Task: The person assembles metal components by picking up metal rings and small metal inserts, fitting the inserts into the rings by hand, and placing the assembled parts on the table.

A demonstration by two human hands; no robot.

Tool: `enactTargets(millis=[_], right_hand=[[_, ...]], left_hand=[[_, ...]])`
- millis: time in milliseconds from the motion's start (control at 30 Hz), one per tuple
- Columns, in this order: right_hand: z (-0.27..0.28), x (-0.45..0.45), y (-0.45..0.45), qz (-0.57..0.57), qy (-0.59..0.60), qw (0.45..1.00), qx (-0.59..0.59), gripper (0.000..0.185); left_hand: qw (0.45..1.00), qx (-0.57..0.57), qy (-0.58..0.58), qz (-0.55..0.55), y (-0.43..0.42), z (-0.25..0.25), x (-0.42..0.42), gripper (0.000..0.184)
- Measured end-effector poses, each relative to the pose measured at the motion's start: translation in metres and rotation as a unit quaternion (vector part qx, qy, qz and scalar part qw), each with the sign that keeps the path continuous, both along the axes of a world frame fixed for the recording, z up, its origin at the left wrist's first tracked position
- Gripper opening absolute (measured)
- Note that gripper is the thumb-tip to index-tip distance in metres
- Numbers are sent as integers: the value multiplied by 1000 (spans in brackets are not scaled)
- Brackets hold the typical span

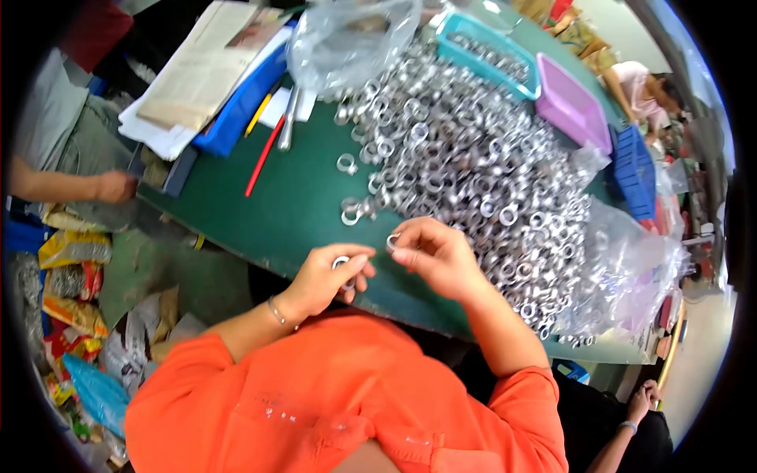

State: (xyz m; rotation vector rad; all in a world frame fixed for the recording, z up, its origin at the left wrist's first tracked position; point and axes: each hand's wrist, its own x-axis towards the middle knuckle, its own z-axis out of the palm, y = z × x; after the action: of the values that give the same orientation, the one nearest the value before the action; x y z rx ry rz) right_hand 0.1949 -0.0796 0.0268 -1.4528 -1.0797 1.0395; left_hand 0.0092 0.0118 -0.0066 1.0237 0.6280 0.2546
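Head view: I see two bare hands over a green worktop [292, 206], each holding a small metal ring.

From my remote post I make out the left hand [322, 274] with thumb and fingers curled and clamped on one silvery ring [339, 260], while the right hand [438, 257], just beside it, pinches another ring [389, 243] between thumb and fingers. Both rings are held above the near edge of the worktop, in front of a person's orange shirt [331, 394]. Beyond the right hand spreads a large heap of similar metal rings [465, 150], with a few loose ones [347, 164] on its left side. Past the heap stand a teal basket [490, 72] holding small metal parts and a purple tray [572, 106]. Farther left, a red pencil [264, 158] lies near a blue tray [251, 98].
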Motion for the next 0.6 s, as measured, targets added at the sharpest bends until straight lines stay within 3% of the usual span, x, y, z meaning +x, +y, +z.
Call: enactTargets(millis=[33,67,100,133,167,233,300,367,467,500,567,600], right_hand=[[18,19,9,-4,41,998,-55,11],[36,38,21,-39,9,996,-84,11],[52,56,31,-83,42,994,-57,10],[69,76,44,-143,-98,985,-19,11],[82,101,55,-201,-93,974,-34,14],[81,149,82,-280,-12,944,173,39],[85,176,95,-354,-3,912,208,48],[70,173,104,-361,-32,901,237,40],[56,102,93,-163,-165,969,81,18],[49,73,90,-114,-249,962,17,15],[25,29,82,33,-365,926,86,11],[11,10,78,35,-458,885,73,10]], left_hand=[[1000,-9,-6,2,1,-2,0,23],[1000,-12,-9,-5,2,-5,0,21],[1000,-17,-10,-11,3,-7,0,19],[1000,-14,-18,-11,3,-8,-1,19],[1000,-12,-11,-14,2,-9,-2,18],[1000,-11,-2,-16,1,-10,-1,17],[999,-21,-27,-6,0,-13,-3,17],[998,-27,-51,5,1,-13,-4,14],[994,-69,-86,14,4,-18,-7,14],[992,-78,-99,16,4,-19,-7,15],[991,-84,-101,15,5,-18,-8,15],[993,-76,-94,12,5,-18,-7,15]])
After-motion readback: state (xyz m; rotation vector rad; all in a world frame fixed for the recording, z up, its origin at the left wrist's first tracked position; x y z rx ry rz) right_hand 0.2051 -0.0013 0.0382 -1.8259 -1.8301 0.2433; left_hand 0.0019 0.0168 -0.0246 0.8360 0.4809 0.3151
